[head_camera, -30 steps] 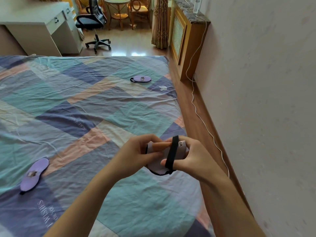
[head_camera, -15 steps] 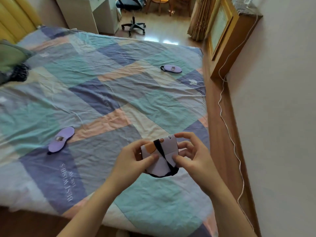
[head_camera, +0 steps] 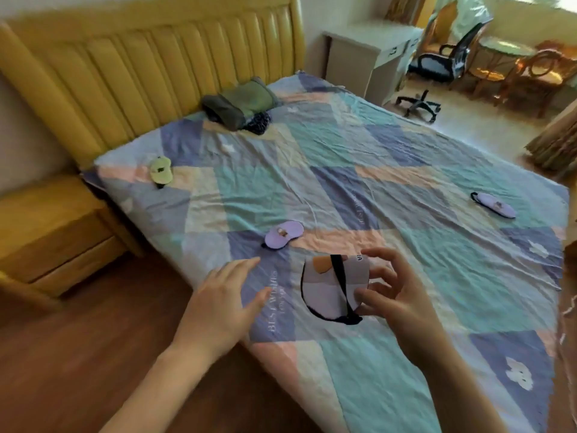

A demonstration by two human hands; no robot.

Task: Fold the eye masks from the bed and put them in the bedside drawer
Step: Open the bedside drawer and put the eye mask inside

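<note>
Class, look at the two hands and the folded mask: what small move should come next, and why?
Probably carry the folded mask left toward the bedside drawers. The right hand alone holds it, strap wrapped round; the left hand is open and free, perhaps to pull a drawer, which look shut.

White lettering on a dark blue patch of the bedsheet (head_camera: 274,310), just left of the right hand's fingers (head_camera: 377,273) and under the left hand's fingers (head_camera: 246,267), reads "BEST WISHES" with a smaller line beside it that looks like "FOR YOU". A second dark blue patch (head_camera: 359,207), well beyond the fingers, carries similar white lettering, too small to read. On the folded mask (head_camera: 327,292) held in the right fingers, a few dark letters show at its top edge by the fingertips; only "A" is legible.
</note>
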